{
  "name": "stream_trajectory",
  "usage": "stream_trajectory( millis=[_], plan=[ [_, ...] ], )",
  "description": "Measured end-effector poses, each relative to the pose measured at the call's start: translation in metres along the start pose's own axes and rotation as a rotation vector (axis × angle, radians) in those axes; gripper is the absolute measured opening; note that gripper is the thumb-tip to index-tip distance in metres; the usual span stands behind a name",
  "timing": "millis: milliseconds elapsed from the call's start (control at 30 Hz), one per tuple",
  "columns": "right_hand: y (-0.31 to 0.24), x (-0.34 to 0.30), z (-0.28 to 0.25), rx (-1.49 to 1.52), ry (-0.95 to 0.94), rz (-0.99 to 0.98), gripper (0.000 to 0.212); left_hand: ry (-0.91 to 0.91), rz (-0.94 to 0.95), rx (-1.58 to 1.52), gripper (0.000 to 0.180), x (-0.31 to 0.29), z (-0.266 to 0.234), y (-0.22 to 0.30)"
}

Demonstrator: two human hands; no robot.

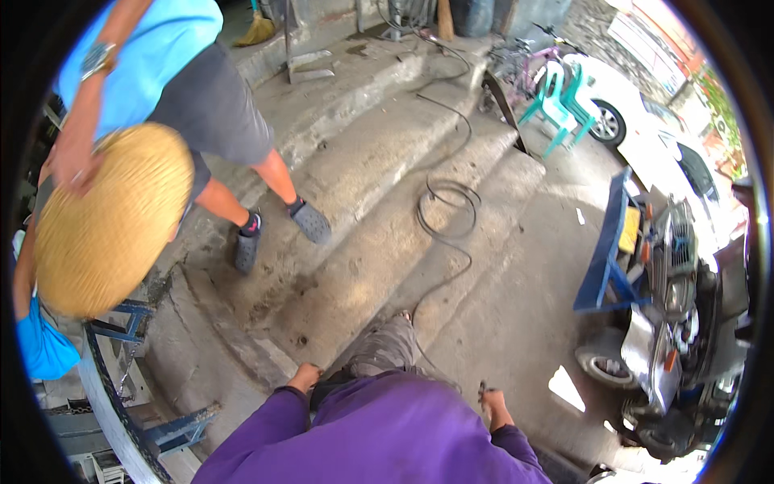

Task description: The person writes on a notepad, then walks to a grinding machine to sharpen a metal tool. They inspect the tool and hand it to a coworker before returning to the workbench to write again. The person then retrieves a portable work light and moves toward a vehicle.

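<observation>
My left hand [305, 377] is closed beside my hip, its fingers curled near my grey trousers [389, 343]; whatever it may hold is hidden. Out to the right, my right hand [497, 406] grips a small dark object [484, 388] whose kind I cannot make out. Between that hand and my leg, a thin black cable [423, 355] runs up the concrete, and part of it lies in a loose coil [449, 211] on the steps. Purple sleeves cover both my arms.
At left stands a person in a light blue shirt [181, 44], one hand by a wide straw hat [117, 222]. Below it curves a metal frame [109, 403]. Concrete steps [355, 266] cross the middle. Right are a blue stand [605, 250], vehicle parts [669, 306], green chairs [556, 105] and a white car [609, 85].
</observation>
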State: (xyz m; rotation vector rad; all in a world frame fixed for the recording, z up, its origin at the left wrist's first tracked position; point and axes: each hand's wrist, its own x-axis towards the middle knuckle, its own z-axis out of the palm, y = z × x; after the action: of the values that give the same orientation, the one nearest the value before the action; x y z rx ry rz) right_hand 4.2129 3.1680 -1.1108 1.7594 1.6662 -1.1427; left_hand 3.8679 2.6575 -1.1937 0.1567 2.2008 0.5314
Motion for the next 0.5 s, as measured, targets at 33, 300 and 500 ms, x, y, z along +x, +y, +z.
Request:
stream_trajectory(
  millis=[33,300,500],
  plan=[
    [-0.027,0.014,-0.009,-0.113,0.002,-0.025,0.032,0.004,-0.085,-0.116,0.030,0.036,-0.023,0.043],
    [-0.189,0.140,-0.066,0.012,-0.207,-0.173,0.041,0.091,0.170,-0.400,0.035,0.244,-0.196,0.352],
    [-0.404,0.273,-0.132,-0.527,-0.167,-0.319,0.044,0.052,-0.070,-0.076,0.038,0.333,-0.266,0.449]
  ],
)
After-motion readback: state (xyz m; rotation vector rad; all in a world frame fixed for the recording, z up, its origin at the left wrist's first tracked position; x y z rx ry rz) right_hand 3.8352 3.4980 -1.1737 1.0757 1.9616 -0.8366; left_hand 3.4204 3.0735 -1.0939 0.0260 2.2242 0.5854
